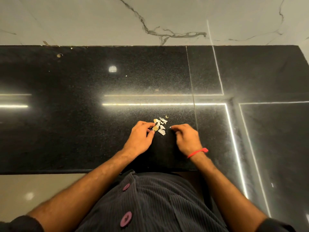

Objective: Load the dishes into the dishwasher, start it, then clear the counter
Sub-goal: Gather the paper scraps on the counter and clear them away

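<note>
Black granite counter (83,131) carries no dishes, only a small pile of pale scraps (160,125) between the left hand (142,133), pinching one, and the curled, apparently empty right hand (185,136), suggesting the final clearing stage is nearly done.

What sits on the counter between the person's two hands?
In the head view, a small pile of pale scraps lies on the black counter, between the left hand and right hand.
</note>
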Demonstrator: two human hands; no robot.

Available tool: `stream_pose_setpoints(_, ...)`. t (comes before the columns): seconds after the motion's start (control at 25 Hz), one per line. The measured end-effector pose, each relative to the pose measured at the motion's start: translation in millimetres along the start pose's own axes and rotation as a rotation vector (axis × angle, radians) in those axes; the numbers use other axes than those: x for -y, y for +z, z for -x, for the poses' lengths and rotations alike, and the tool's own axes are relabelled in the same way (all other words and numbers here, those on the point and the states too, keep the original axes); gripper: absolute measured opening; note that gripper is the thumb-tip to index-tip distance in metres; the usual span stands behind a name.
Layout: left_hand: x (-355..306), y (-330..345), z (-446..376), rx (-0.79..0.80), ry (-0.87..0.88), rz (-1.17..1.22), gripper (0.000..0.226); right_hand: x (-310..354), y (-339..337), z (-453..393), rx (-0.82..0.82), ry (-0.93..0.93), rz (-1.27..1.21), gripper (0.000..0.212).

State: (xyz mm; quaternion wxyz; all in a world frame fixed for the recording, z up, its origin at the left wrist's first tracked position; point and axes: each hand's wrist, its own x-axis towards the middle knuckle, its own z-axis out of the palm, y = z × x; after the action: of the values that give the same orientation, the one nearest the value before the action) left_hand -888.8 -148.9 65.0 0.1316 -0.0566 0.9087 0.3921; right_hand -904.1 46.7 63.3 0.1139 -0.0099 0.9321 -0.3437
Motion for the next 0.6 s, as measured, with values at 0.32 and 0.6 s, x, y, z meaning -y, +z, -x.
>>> stream_pose_setpoints(0.32,8,-6,10,0.012,-0.039,0.094,0.077,-10,-26,-26,-0.126,0.029,-0.027,0.039)
stream_pose_setpoints(0.6,1,4,1,0.066,0.034,-0.086,0.088,21,6,-29,-0.002,-0.078,-0.120,0.045)
